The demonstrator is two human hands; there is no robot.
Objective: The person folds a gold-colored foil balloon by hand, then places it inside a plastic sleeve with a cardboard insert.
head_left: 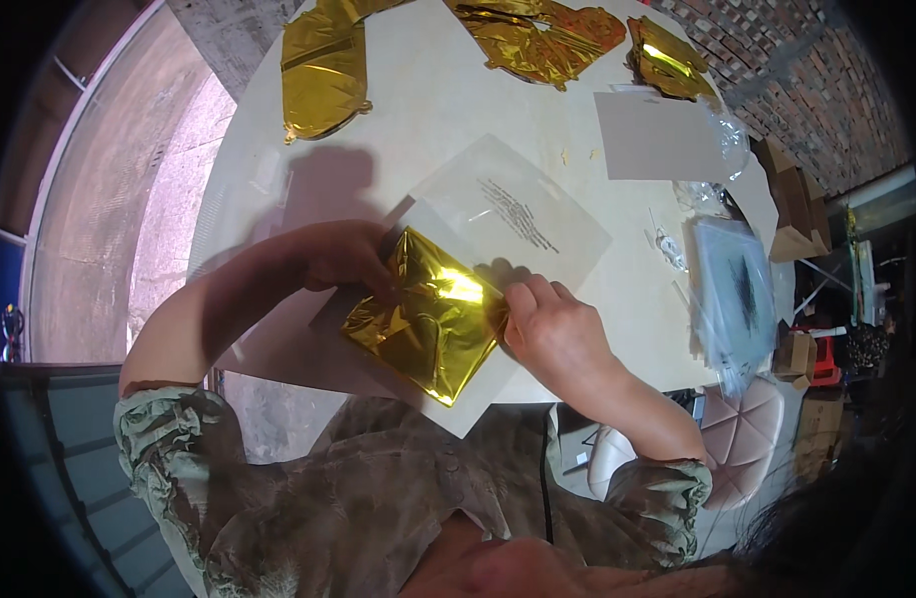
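Note:
A gold foil balloon (440, 324), folded flat into a shiny, creased square, lies tilted on a pale card (465, 411) near the table's front edge. My left hand (363, 261) grips its upper left side, thumb on top and the other fingers mostly hidden beneath. At the right corner, the fingers of my right hand (555, 321) are curled and pinch the foil's edge. Just beyond the foil, a clear plastic bag (567, 214) with printed dark text lies flat, partly covered by the card and the foil.
Along the far edge lie more gold foil balloons (323, 75), with a gold pile (537, 40) and a folded gold piece (667, 60). A grey card (652, 135) is at the far right. Stacked clear bags (734, 289) sit at the right edge, near a cardboard box (791, 204).

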